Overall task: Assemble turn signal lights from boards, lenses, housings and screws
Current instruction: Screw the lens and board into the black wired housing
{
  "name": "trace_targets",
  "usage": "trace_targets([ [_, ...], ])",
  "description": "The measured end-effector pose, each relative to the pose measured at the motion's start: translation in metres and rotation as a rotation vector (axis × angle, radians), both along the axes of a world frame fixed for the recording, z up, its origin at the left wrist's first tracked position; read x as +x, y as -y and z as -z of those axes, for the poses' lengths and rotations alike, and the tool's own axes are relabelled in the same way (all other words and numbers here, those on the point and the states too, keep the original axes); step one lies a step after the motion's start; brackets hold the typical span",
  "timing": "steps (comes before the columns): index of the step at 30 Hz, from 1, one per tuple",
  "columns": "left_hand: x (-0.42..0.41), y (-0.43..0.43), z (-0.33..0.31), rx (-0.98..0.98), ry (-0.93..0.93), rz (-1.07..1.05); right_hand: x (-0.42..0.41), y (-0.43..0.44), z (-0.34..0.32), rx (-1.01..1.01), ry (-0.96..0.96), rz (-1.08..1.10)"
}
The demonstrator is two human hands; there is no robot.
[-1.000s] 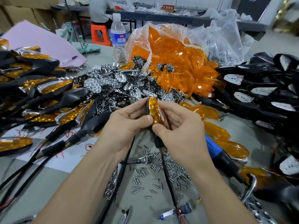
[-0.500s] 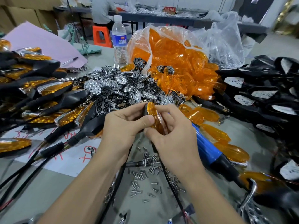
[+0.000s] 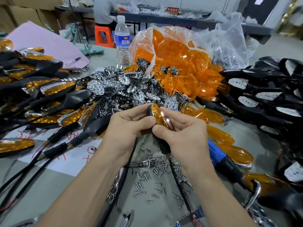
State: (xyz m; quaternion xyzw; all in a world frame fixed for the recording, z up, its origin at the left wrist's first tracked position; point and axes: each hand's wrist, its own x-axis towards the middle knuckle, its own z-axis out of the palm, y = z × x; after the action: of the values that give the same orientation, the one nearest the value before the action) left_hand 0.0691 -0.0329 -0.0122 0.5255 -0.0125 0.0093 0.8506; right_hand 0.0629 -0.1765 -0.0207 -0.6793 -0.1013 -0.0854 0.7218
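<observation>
Head view puts the half-built light above the table, over the loose screws (image 3: 157, 163), with both hands closed on it. My left hand (image 3: 126, 126) curls round the back of the black housing (image 3: 149, 111) with its thumb on the lens edge. My right hand (image 3: 180, 131) pinches the amber lens (image 3: 158, 115) between the thumb below and the fingers over the far rim. I judge the piece to be light and stiff: a thin moulded shell, a hard glossy lens that will slide under dry fingertips, and a rubbery stem (image 3: 164, 147) with a wire trailing from it that can snag or tug. The lens looks brittle at its edges and clips, so I would squeeze along the rim rather than across the domed face. I would also keep the housing cradled from behind, near its wide end, so pressure goes straight into the seat. Gripping by the stem would let the head twist. Against the frames from a second and half a second ago, very little differs. The same two-handed pinch holds, the lens stays edge-on to me in the same place, and I cannot tell whether it has seated any deeper. The view itself has drifted slightly, and more of the blue screwdriver (image 3: 216, 153) shows beside my right wrist than a second ago.
</observation>
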Motion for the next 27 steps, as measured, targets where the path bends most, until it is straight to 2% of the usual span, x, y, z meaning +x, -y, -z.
trace_targets([
  [4, -0.003, 0.0, -0.001, -0.001, 0.001, -0.036, -0.006, -0.001, 0.002, -0.12, 0.039, 0.073],
  [7, -0.004, 0.003, -0.001, 0.04, -0.001, -0.108, -0.013, -0.013, 0.005, -0.354, 0.104, 0.194],
  [10, -0.002, 0.003, 0.002, 0.132, -0.023, -0.202, -0.019, -0.025, 0.007, -0.515, 0.203, 0.16],
  [13, 0.0, -0.003, 0.005, 0.082, -0.078, -0.216, -0.013, -0.019, 0.004, -0.353, 0.032, 0.041],
  [16, 0.0, -0.005, 0.003, -0.033, -0.098, -0.156, -0.007, -0.013, 0.003, -0.194, -0.163, 0.021],
  [21, 0.002, -0.006, 0.0, -0.078, -0.042, -0.044, -0.004, -0.009, 0.002, -0.088, -0.292, 0.063],
  [24, 0.001, -0.015, 0.0, -0.051, 0.03, 0.052, -0.004, -0.007, 0.003, -0.102, -0.274, -0.091],
  [27, 0.002, -0.021, -0.001, -0.001, 0.04, 0.099, -0.005, -0.007, -0.001, -0.002, -0.213, -0.153],
])
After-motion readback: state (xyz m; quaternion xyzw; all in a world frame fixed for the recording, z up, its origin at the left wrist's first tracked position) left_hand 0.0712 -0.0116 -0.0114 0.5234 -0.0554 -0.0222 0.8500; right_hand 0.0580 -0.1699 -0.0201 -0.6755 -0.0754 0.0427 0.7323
